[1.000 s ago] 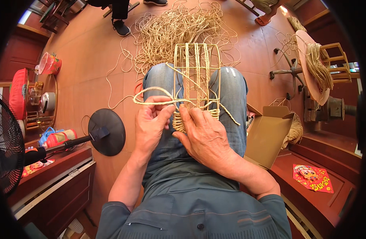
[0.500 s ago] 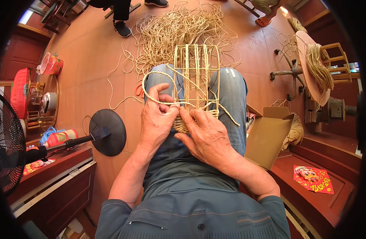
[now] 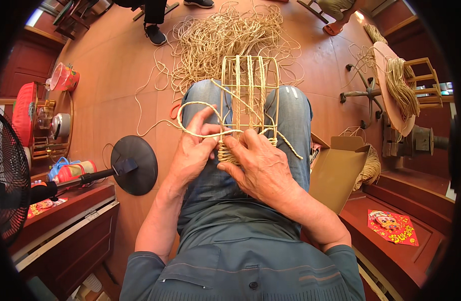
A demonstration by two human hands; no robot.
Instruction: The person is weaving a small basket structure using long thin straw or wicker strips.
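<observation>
- Sitting with a half-woven frame of pale straw-coloured cane uprights (image 3: 249,95) resting on my lap, across both denim-clad thighs (image 3: 205,170); its woven base sits against my hands and the uprights point away from me toward the floor.
- My left hand (image 3: 193,150) has its fingers closed narrow around a thin pale cane strand (image 3: 200,131), pinched between thumb and forefinger just left of the woven base.
- That strand loops up and leftward over my left knee, then runs back across the frame.
- My right hand (image 3: 260,168) lies over the woven base, fingers curled and pressing on the weave; fingertips touch the lowest rows. Whether a strand is held beneath them, I cannot tell.
- Both hands are close together, nearly touching at the base.
- A large tangled heap of loose pale cane (image 3: 225,40) lies on the reddish-brown floor (image 3: 115,75) just beyond my knees.
- A black round fan base (image 3: 135,164) stands on the floor to my left, near my left elbow.
- An open brown cardboard box (image 3: 338,173) sits just right of my right thigh.
</observation>
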